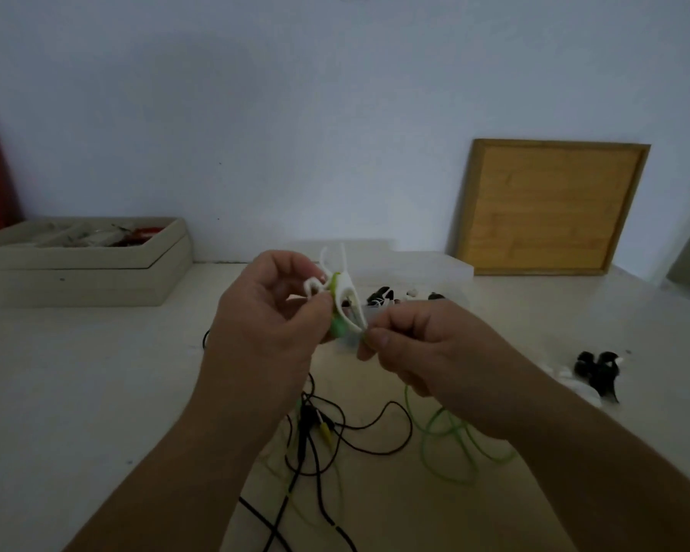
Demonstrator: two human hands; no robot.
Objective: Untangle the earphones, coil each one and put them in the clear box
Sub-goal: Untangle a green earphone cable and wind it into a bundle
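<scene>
Prob home work rm: white table (76, 372), bare wall (295, 113), organiser tray (76, 268), wooden board (550, 205)

Both hands on one bundle, centre of frame

I saw the left hand (263, 312) grip a green-and-white bundle (341, 304) while the right hand (423, 344) pinched its lower end. Black cables (315, 432) and a green cord (447, 440) lay tangled on the table (96, 372) at lower centre. A wooden board (550, 209) leaned against the wall at upper right.
</scene>
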